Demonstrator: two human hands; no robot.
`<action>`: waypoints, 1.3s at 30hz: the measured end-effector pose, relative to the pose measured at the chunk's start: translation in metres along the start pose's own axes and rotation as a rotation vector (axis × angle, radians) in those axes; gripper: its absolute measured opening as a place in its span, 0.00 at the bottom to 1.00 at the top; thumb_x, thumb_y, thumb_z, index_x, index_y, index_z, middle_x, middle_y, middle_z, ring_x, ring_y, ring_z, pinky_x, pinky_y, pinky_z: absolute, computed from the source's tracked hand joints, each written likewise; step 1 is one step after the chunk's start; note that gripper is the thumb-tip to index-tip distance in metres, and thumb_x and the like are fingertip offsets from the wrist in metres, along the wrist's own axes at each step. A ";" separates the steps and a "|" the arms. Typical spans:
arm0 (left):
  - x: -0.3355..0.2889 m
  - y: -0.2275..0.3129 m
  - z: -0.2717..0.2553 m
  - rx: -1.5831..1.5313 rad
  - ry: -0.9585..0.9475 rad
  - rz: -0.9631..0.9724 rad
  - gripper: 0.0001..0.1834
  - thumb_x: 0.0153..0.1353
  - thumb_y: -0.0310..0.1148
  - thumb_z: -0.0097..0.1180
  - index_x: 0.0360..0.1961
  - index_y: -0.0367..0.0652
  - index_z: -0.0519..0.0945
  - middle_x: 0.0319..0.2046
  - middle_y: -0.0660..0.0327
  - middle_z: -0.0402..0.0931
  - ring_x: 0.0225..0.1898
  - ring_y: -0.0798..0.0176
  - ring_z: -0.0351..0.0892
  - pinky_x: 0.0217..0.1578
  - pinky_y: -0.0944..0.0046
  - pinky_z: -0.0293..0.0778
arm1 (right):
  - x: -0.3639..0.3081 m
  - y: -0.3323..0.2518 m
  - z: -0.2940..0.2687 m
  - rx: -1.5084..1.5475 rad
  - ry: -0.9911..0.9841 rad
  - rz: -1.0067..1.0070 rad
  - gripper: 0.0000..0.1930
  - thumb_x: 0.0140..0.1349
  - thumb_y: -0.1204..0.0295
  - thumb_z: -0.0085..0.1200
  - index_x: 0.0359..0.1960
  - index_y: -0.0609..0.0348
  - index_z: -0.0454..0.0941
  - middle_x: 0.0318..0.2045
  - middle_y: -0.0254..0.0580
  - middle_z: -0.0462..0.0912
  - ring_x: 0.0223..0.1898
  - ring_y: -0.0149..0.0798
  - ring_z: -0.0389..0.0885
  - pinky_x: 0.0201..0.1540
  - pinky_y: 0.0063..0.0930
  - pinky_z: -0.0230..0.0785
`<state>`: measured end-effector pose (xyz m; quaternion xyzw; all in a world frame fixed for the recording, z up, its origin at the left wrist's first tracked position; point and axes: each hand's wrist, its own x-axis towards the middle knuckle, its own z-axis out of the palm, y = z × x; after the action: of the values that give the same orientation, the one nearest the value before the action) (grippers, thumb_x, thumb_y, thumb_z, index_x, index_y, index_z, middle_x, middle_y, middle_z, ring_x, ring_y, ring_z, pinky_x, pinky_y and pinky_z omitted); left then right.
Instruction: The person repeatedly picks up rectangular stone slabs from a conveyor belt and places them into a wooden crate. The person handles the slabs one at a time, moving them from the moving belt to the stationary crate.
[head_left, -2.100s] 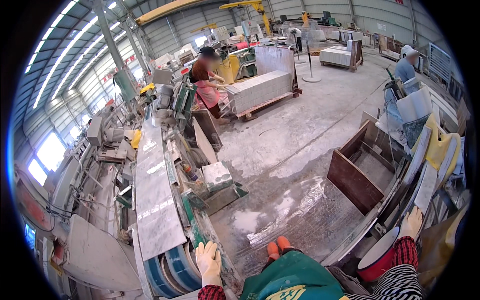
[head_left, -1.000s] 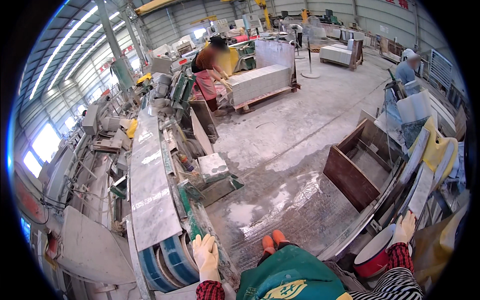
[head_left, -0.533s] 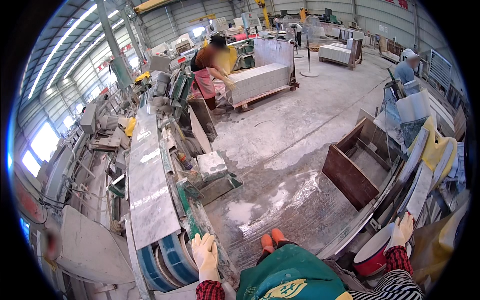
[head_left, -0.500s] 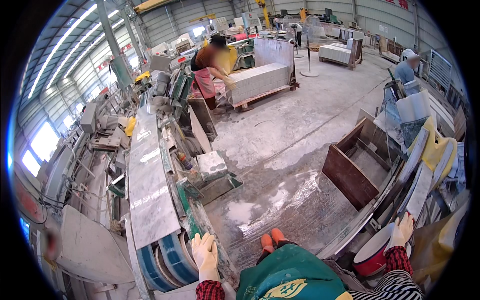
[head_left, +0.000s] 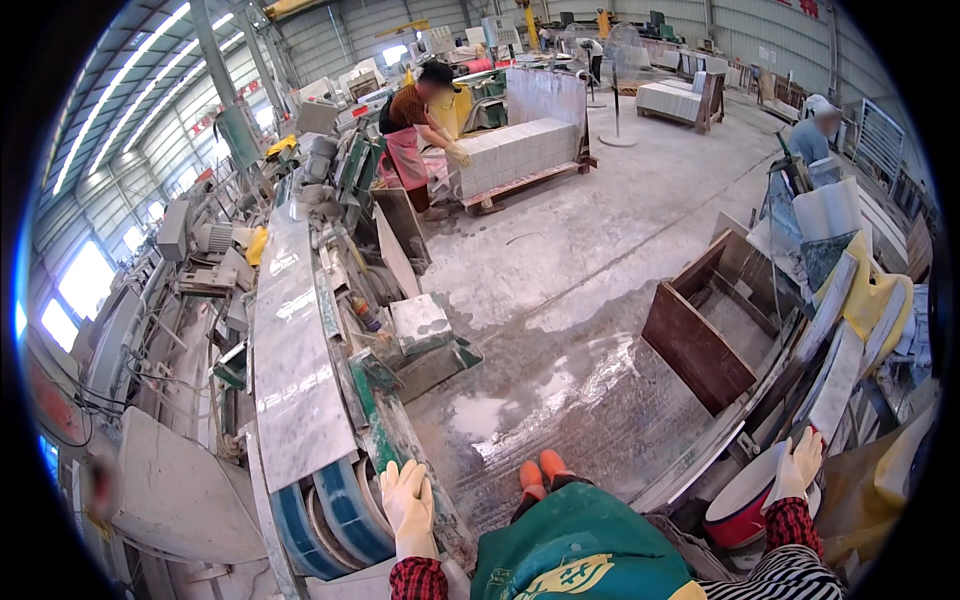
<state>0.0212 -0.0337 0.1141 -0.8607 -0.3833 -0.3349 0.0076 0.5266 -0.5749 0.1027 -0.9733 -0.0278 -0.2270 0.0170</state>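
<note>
My left hand (head_left: 408, 505) wears a pale cream rubber glove and lies palm down, fingers stretched, at the green-edged side rail (head_left: 375, 425) of a belt machine. Next to it, blue belts (head_left: 350, 510) show at the machine's near end. Grey-white stone slabs (head_left: 300, 400) lie in a row along the belt. On the other side my right hand (head_left: 797, 465), gloved alike, has its fingers extended beside the end of a stone strip (head_left: 835, 390). Below it stands a round red tub with a white top (head_left: 745, 505); whether the hand touches either cannot be told. Neither hand holds anything.
Wet concrete floor (head_left: 540, 400) lies ahead of my orange boots (head_left: 540, 472). A brown wooden crate (head_left: 700, 345) stands to the right. Farther off, a person in a pink apron (head_left: 410, 155) leans over stacked pale blocks (head_left: 520, 158) on a pallet. Another person (head_left: 810, 140) is at far right.
My right hand has shifted slightly left and down. My left hand stays at the rail. The person by the stacked blocks has moved their arms a little.
</note>
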 end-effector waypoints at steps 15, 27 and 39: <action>-0.006 -0.002 0.010 -0.016 -0.036 -0.038 0.13 0.54 0.21 0.64 0.42 0.44 0.87 0.50 0.54 0.86 0.58 0.38 0.77 0.64 0.45 0.68 | 0.062 0.050 0.020 0.025 0.172 -0.055 0.30 0.71 0.57 0.55 0.69 0.59 0.69 0.66 0.59 0.73 0.68 0.60 0.69 0.67 0.52 0.64; -0.010 -0.005 0.010 0.007 -0.023 -0.013 0.15 0.50 0.21 0.65 0.41 0.43 0.85 0.45 0.56 0.84 0.51 0.40 0.76 0.57 0.48 0.71 | 0.069 -0.009 -0.034 -0.028 -0.267 0.283 0.37 0.73 0.39 0.42 0.74 0.50 0.64 0.76 0.51 0.60 0.75 0.61 0.58 0.73 0.51 0.60; -0.006 0.002 0.000 -0.004 -0.005 -0.025 0.12 0.53 0.20 0.63 0.40 0.43 0.85 0.45 0.56 0.85 0.53 0.40 0.77 0.59 0.43 0.71 | 0.050 -0.043 -0.057 -0.060 -0.279 0.364 0.31 0.75 0.46 0.42 0.71 0.50 0.66 0.73 0.47 0.64 0.73 0.54 0.61 0.67 0.60 0.64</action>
<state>0.0198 -0.0385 0.1111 -0.8567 -0.3935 -0.3335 0.0007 0.5436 -0.5324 0.1765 -0.9843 0.1528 -0.0842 0.0246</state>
